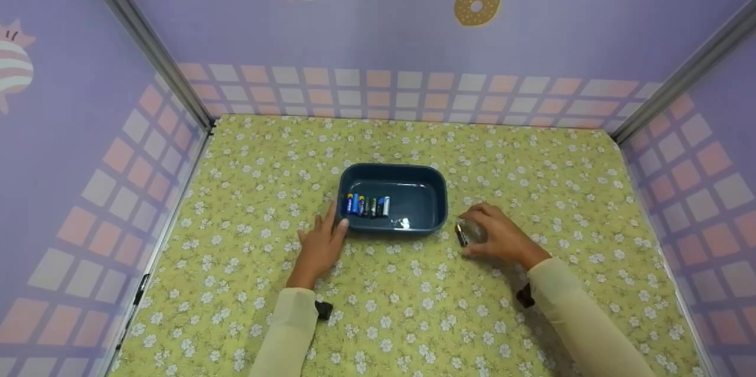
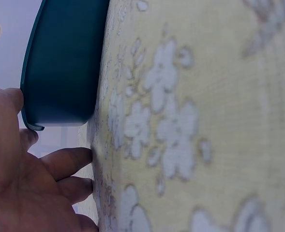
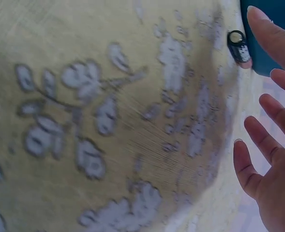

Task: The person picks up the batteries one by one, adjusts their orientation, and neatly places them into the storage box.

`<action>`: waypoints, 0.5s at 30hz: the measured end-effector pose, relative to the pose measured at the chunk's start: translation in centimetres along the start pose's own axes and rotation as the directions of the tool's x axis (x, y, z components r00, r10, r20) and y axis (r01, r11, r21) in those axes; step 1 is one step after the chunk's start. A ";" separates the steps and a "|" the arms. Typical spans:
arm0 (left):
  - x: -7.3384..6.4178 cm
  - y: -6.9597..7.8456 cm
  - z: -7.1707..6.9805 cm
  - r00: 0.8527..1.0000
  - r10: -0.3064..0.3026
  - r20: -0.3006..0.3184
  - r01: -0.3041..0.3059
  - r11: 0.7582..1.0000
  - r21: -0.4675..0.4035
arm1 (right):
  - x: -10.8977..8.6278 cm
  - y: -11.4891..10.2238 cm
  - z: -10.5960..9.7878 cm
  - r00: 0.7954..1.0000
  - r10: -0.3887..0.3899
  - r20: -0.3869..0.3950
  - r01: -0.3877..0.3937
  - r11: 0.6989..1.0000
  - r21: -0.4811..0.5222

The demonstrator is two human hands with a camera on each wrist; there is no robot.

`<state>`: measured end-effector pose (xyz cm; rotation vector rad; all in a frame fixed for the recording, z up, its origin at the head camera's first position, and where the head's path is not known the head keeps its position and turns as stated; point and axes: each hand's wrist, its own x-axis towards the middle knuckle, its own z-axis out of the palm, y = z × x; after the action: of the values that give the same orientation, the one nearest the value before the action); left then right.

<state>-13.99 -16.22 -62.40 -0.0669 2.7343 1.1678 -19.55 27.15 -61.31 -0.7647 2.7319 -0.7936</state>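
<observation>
A dark blue rectangular tub [image 1: 416, 226] holds a row of several batteries [image 1: 372, 207] along its left part. My left hand [image 1: 322, 244] rests at the tub's front-left corner, thumb at the rim, while other fingertips [image 2: 84, 188] touch the cloth. Right of the tub, a single black battery [image 1: 461, 236] with a copper-coloured end lies on the cloth. My right hand [image 1: 496, 235] is just beside it, thumb and fingers spread around it. In the right wrist view the fingers [image 3: 263, 137] are apart from the battery [image 3: 239, 48], and nothing is held.
Under everything lies a yellow-green floral cloth [image 1: 283, 170]. Purple patterned walls [image 1: 384, 22] enclose the back and both sides, with metal posts [image 1: 147, 40] at the corners. Small dark objects [image 1: 142, 288] sit along the left edge.
</observation>
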 end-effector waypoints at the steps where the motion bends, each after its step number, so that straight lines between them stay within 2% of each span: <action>1: 0.0 0.0 0.0 1.000 0.001 0.001 -0.001 1.000 0.004 | 0.0 0.1 0.2 1.000 -0.001 -0.001 0.001 1.000 0.002; 15: 0.0 0.1 0.1 1.000 -0.006 -0.001 0.006 1.000 0.015 | 0.1 0.8 1.2 1.000 -0.006 -0.023 0.008 0.998 0.067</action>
<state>-14.01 -16.13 -62.40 -0.0741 2.7413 1.1455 -19.63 27.15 -62.74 -0.7565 2.7088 -0.8953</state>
